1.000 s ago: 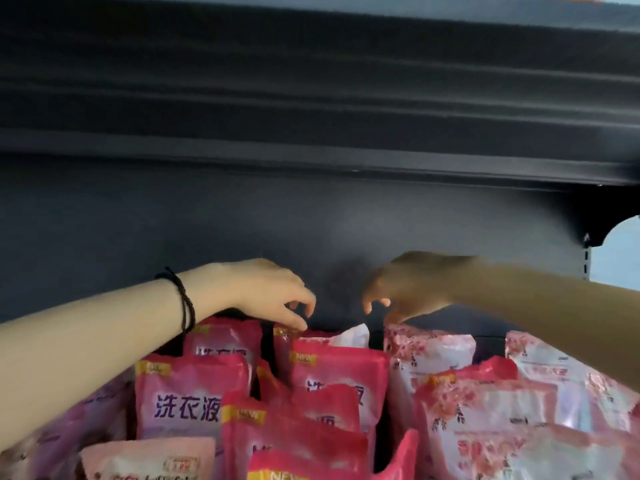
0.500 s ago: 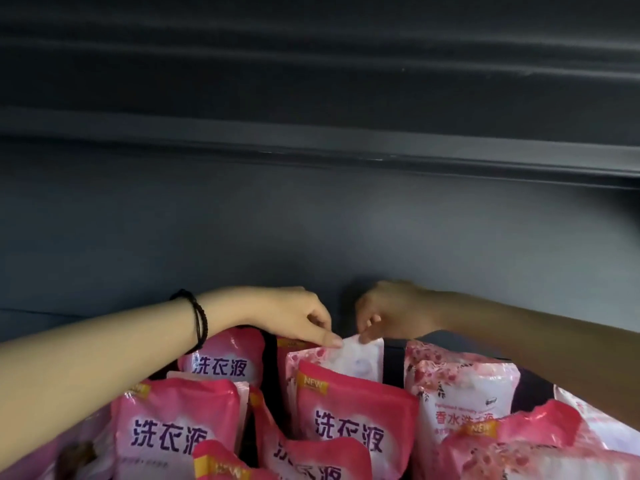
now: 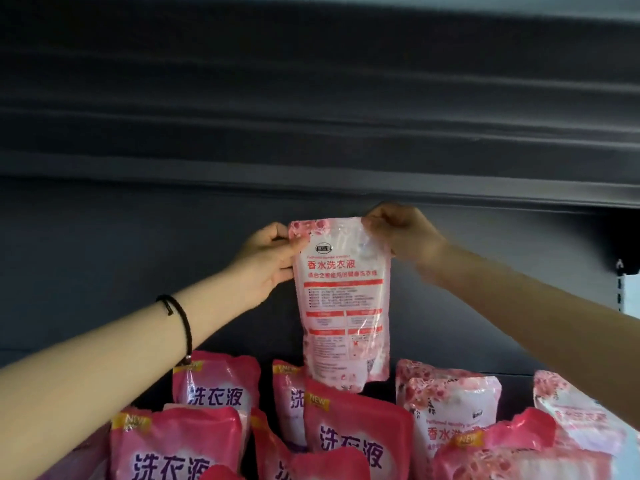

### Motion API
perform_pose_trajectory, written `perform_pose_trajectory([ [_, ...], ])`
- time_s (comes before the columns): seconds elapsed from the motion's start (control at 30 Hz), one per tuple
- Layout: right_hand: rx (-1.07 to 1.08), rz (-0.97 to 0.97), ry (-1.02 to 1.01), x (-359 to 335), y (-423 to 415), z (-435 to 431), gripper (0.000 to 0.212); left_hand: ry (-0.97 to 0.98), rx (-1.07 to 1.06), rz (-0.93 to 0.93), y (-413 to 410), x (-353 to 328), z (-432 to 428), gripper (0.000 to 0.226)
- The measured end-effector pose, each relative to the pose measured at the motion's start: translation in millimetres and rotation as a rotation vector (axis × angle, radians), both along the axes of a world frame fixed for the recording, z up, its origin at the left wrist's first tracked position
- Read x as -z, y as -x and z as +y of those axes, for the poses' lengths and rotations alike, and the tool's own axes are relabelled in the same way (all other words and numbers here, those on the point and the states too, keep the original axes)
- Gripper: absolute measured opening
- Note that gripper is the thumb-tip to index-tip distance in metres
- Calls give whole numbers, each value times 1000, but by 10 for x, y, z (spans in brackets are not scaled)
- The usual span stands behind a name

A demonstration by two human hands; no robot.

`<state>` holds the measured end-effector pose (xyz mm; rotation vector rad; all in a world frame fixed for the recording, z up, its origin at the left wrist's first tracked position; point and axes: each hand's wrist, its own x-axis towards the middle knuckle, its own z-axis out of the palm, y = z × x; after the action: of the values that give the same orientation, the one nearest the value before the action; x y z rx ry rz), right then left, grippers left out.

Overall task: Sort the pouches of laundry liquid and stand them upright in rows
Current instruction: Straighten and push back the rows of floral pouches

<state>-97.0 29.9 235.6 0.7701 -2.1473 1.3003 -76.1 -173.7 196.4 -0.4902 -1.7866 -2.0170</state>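
Observation:
A pale pink floral pouch (image 3: 343, 303) hangs upright in the air above the shelf, its printed back panel facing me. My left hand (image 3: 268, 259) pinches its top left corner and my right hand (image 3: 403, 233) pinches its top right corner. Below it stand several dark pink pouches (image 3: 356, 431) with purple lettering, in the left and middle. Several pale floral pouches (image 3: 453, 410) stand to the right. The bottom of the lifted pouch overlaps the top of a dark pink one.
The dark grey back panel (image 3: 138, 265) of the shelf runs behind everything. The underside of the upper shelf (image 3: 311, 188) sits just above my hands. A slotted upright (image 3: 620, 285) shows at the right edge.
Both hands took hold of the pale pouch's top at the back of the middle row and lifted it up out of the row to just below the upper shelf.

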Motion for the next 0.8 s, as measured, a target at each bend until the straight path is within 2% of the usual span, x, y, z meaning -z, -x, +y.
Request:
perform_pose_trajectory([
  [0.13,-145,-13,264,41,-202,-157,21,-208,-17,130,-161,-132,17,9],
  [0.23,-186,-82,389,112,-339,-305,12,-279,-58,134,-307,-167,-63,7],
  [0.27,-222,-137,416,145,-373,-350,10,-305,-73,119,-362,-172,-107,6],
  [0.33,-305,-292,389,221,-470,-414,27,-371,-93,96,-491,-188,-198,6],
  [0.4,-362,-377,349,289,-612,-462,31,-402,-86,95,-653,-214,-269,6],
  [0.6,-403,-251,477,321,-1059,-457,21,-368,-33,162,-1158,-239,-307,11],
  [0.8,-375,-191,504,375,-1484,-179,24,-376,52,191,-1547,-180,-50,8],
])
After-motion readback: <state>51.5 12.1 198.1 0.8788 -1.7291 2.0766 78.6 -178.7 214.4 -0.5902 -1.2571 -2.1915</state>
